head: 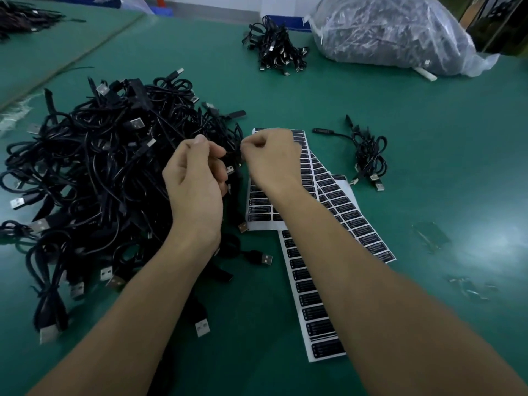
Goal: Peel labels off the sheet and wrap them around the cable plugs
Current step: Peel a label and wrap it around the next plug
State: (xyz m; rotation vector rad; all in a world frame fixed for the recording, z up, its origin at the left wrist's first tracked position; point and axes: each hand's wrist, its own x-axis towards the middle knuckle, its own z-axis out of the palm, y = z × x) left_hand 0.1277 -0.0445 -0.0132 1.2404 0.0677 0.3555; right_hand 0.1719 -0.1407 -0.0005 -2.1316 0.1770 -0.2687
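The left hand [197, 178] and right hand [274, 161] each keep a narrow pinching grip on one black cable plug [233, 160] raised between them, presumably for wrapping; label sheets [351, 218] lie just below the right grip within reach, the cable heap [85, 172] beside the left grip

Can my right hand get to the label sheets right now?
Probably yes: the label sheets lie flat just beneath the right hand, but it is busy pinching a cable with the left hand.

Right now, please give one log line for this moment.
left hand: pinches cable | right hand: pinches cable | sheets: on table, beside pile
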